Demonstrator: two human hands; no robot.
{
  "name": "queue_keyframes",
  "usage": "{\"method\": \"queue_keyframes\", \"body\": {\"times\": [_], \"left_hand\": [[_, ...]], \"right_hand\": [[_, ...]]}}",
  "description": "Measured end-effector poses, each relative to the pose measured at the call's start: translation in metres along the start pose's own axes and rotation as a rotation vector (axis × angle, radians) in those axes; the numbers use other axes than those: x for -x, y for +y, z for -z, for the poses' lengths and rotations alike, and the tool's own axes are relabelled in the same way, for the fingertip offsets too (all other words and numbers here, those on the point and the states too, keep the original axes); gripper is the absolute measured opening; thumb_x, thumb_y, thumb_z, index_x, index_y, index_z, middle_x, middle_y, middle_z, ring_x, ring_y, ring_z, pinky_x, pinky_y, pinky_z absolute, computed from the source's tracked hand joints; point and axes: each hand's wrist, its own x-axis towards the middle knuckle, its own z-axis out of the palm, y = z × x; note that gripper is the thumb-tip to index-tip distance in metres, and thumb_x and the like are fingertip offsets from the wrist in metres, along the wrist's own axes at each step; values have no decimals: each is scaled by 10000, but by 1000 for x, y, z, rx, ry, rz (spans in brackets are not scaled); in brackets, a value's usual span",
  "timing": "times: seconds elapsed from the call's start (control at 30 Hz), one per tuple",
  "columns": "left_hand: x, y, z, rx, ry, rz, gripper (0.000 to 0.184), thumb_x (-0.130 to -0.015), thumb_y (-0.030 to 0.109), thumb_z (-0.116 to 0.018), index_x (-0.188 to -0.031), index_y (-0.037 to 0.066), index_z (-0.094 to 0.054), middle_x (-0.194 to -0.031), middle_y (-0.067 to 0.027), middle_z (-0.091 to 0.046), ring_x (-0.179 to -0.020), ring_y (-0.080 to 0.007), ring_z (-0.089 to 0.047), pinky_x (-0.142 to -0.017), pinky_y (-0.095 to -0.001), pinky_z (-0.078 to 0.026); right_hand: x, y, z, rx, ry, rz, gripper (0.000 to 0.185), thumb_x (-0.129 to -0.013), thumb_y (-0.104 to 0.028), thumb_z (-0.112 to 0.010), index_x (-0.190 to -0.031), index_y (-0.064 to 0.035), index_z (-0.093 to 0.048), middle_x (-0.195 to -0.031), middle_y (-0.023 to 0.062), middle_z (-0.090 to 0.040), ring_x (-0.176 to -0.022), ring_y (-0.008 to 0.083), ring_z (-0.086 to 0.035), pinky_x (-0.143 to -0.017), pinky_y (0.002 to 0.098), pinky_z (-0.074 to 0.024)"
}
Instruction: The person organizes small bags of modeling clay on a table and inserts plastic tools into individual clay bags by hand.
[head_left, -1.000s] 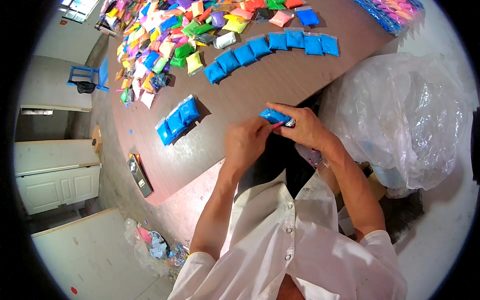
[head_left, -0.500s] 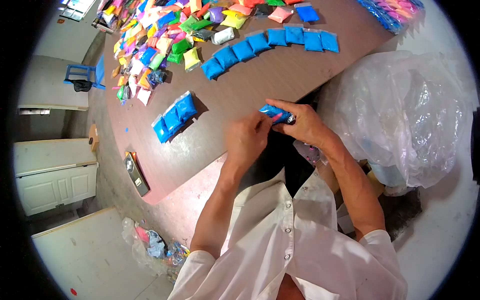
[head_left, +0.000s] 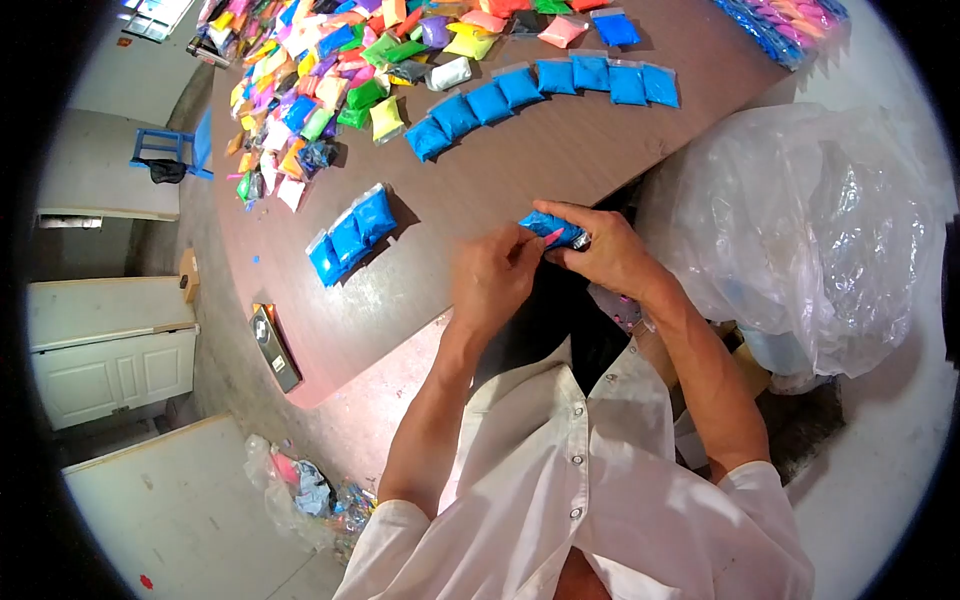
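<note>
A blue-filled clear plastic packet (head_left: 541, 224) is firmly pinched by the right hand (head_left: 622, 254) near the brown wooden worktop (head_left: 530, 160) edge; the left hand (head_left: 490, 275) grip cannot be told. If over-squeezed, it could be burst.

A shiny blue packet (head_left: 566, 234) slants between the hands (head_left: 495, 268) (head_left: 617, 250).

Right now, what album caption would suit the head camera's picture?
Right hand holding a blue packet, left hand close by, at a brown table with a curved row of blue packets.
</note>
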Motion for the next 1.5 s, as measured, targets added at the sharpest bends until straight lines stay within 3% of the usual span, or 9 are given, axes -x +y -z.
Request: {"method": "queue_keyframes", "body": {"times": [0.13, 0.33, 0.43, 0.77, 0.97, 1.03, 1.17, 1.23, 1.5], "left_hand": [[-4, -1, -2, 143, 148, 19, 94, -977, 53, -716, -960, -40, -721, -768, -82, -712, -710, -112, -630, -648, -288, -512], [0, 6, -3, -112, 73, -58, 103, -977, 50, -716, -942, -47, -710, -770, -88, -711, -709, -112, -620, -645, -292, -510], [1, 0, -8, 90, 132, -50, 104, -978, 44, -712, -927, -47, -700, -762, -81, -700, -699, -106, -601, -633, -288, -501], [0, 0, -3, -73, 43, -128, 97, -968, 28, -721, -919, -49, -689, -764, -88, -701, -694, -101, -601, -620, -288, -504], [1, -2, -7, 69, 200, -85, 51, -952, 6, -724, -929, -35, -704, -777, -123, -710, -686, -133, -645, -624, -295, -520], [4, -2, -5, -138, 115, -159, 39, -945, 3, -730, -936, -29, -710, -796, -148, -719, -671, -165, -659, -621, -300, -526], [5, 3, -5, -110, 98, -149, 49, -944, 16, -742, -943, -24, -715, -804, -164, -727, -668, -191, -674, -621, -312, -536], [3, -1, -4, -98, 224, -199, 55, -943, 27, -751, -982, -10, -740, -824, -155, -735, -671, -201, -692, -611, -325, -541], [7, 6, -1, -348, 121, -306, 135, -933, 26, -763, -1067, 29, -774, -866, -132, -741, -691, -216, -725, -606, -344, -563]], "right_hand": [[1, -3, 0, 5, 17, 21, 587, -843, -80, -799, -1413, -87, -659, -1349, 200, -698, -1246, 354, -684, -1047, 410, -534], [1, -3, 1, -13, 10, 12, 587, -843, -72, -796, -1413, -83, -659, -1350, 197, -700, -1248, 348, -686, -1056, 408, -531], [0, -3, 1, -9, 11, 9, 592, -839, -71, -797, -1414, -83, -658, -1348, 197, -702, -1247, 348, -686, -1054, 405, -532], [-1, -3, 1, -9, -16, -33, 595, -845, -86, -794, -1424, -90, -656, -1357, 198, -699, -1248, 341, -688, -1061, 398, -529], [1, -4, 1, 13, -4, -43, 589, -845, -74, -795, -1419, -106, -665, -1366, 188, -697, -1262, 335, -681, -1061, 407, -530], [0, -5, 1, 15, 4, -17, 589, -841, -70, -798, -1414, -102, -666, -1355, 194, -701, -1255, 340, -683, -1056, 403, -530], [0, -4, 1, 9, 15, -6, 589, -833, -64, -809, -1404, -90, -667, -1322, 211, -710, -1240, 350, -687, -1052, 395, -528], [0, -5, 1, 19, 18, -15, 592, -832, -63, -812, -1405, -92, -667, -1316, 211, -712, -1235, 349, -690, -1049, 396, -531], [0, -3, 0, 19, 22, 11, 575, -834, -58, -819, -1390, -98, -679, -1305, 206, -717, -1212, 354, -702, -1027, 392, -546]]}}
